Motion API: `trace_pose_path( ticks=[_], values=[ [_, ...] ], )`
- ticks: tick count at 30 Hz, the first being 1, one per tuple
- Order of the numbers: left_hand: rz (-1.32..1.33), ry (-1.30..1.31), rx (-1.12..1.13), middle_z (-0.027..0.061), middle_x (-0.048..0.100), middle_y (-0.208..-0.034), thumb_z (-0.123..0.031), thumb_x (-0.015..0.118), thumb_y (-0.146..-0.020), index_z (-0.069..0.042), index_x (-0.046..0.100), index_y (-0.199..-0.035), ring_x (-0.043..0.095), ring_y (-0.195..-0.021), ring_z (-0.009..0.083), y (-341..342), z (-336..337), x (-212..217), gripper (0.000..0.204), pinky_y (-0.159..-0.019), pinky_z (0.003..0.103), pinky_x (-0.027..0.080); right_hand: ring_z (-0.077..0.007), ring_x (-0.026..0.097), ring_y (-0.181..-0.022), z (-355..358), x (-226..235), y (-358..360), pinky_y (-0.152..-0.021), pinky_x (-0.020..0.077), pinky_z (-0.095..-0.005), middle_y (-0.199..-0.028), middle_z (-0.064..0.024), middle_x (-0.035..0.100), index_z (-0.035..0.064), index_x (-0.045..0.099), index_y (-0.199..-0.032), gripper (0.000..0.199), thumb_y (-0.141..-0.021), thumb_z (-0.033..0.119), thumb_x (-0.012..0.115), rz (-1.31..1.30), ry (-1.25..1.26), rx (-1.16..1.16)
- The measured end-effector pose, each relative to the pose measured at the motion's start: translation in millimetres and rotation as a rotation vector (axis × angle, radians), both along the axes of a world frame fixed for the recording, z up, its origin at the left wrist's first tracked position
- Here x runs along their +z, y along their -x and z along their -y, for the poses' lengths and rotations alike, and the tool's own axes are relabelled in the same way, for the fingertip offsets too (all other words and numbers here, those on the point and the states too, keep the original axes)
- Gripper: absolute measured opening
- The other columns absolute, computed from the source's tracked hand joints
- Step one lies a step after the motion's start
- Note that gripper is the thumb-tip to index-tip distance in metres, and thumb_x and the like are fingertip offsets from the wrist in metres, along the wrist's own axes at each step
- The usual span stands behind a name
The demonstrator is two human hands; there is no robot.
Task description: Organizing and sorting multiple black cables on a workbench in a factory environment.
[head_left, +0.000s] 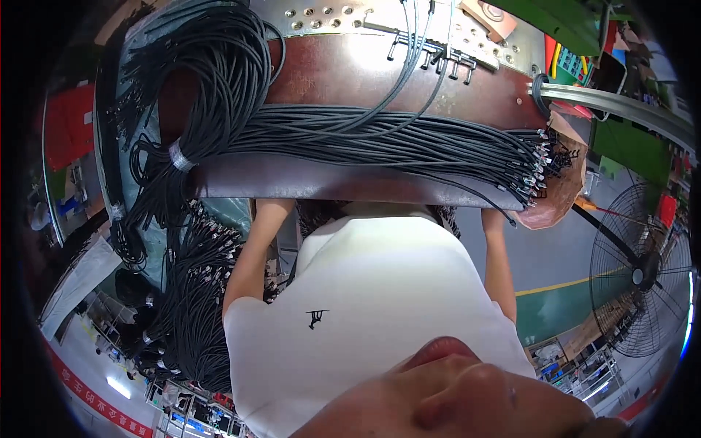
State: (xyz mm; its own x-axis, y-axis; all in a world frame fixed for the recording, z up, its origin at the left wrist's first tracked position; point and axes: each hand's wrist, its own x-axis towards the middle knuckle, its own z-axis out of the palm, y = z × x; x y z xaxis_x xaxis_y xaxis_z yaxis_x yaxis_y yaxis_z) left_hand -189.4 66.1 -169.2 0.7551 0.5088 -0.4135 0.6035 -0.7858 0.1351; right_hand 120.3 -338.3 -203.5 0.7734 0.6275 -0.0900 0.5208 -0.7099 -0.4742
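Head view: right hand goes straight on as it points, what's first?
Probably the brown worktop's front edge, just under the black cable bundle's connector ends. The right hand is hidden there; only the right forearm shows, so depth is unclear.

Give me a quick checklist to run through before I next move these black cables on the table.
1. left hand in sight: not ok. The left forearm runs behind the table edge, which hides the hand.
2. right hand in sight: not ok. The right forearm ends behind the same edge.
3. What the fingers hold: cannot tell.
4. loose cables lying across the table: ok. Their connector ends fan out at the right.
5. coiled bundle tied: ok. A white band wraps it.
6. floor fan apart from the cables: ok.
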Motion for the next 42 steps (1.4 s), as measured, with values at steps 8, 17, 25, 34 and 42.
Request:
trace_pose_path(
  ticks=[8, 17, 25, 34, 42],
  values=[
    [0.071, -0.072, -0.022, 0.0194, 0.064, -0.106, -0.02, 0.062, -0.082, -0.004, 0.066, -0.104, 0.06, -0.1, 0.0376, -6.7, 1.8, -0.8, 0.027, -0.085, 0.046, 0.048, -0.0399, 0.057, -0.109, 2.5, -1.2, -0.3, -0.094, 0.0443, -0.0452, -0.112, -0.0215, 0.064, 0.0025, 0.064, -0.111, 0.027, -0.085, 0.003, 0.057, -0.107, -0.035, -0.08],
    [0.055, 1.003, -0.142, 0.0181, 0.057, -0.129, -0.031, 0.066, -0.087, -0.001, 0.056, -0.127, 0.054, -0.118, 0.035, -77.6, 12.6, 155.7, 0.051, -0.1, 0.04, 0.043, -0.0157, 0.062, -0.087, 22.8, 93.9, -113.3, -0.079, 0.0498, -0.0281, -0.1, -0.0101, 0.066, 0.0001, 0.061, -0.116, 0.028, -0.089, -0.002, 0.055, 0.307, -0.317, -0.135],
    [0.706, 0.223, -0.637, 0.0163, 0.034, -0.149, -0.054, 0.067, -0.076, -0.002, 0.038, -0.141, 0.033, -0.138, 0.0337, -214.7, 89.4, 147.9, 0.087, -0.108, 0.044, 0.035, -0.0311, 0.058, -0.098, -244.5, 141.5, -113.7, -0.083, 0.0478, -0.0396, -0.105, -0.0127, 0.062, 0.0051, 0.063, -0.104, 0.04, -0.083, 0.039, 0.067, 0.646, -0.136, 0.553],
    [0.461, -0.149, -0.545, 0.0029, 0.063, -0.098, -0.021, 0.068, -0.08, -0.008, 0.064, -0.102, 0.059, -0.087, 0.0214, -169.8, -14.4, 153.7, 0.026, -0.074, 0.034, 0.049, -0.027, 0.061, -0.087, -169.6, 185.1, -112.4, -0.073, 0.0483, -0.0387, -0.092, -0.0072, 0.06, 0.009, 0.064, -0.1, 0.017, -0.084, 0.014, 0.067, 0.409, -0.327, 0.393],
    [0.516, 0.354, -0.128, 0.0061, 0.065, -0.087, -0.015, 0.066, -0.085, -0.003, 0.065, -0.095, 0.062, -0.081, 0.0179, -175.0, -40.7, 167.6, 0.016, -0.071, 0.03, 0.049, -0.0248, 0.063, -0.089, -168.3, 243.3, -99.9, -0.075, 0.0516, -0.0367, -0.093, -0.0031, 0.067, 0.011, 0.068, -0.095, 0.017, -0.082, 0.02, 0.068, 0.526, -0.055, 0.339]
  ],
)
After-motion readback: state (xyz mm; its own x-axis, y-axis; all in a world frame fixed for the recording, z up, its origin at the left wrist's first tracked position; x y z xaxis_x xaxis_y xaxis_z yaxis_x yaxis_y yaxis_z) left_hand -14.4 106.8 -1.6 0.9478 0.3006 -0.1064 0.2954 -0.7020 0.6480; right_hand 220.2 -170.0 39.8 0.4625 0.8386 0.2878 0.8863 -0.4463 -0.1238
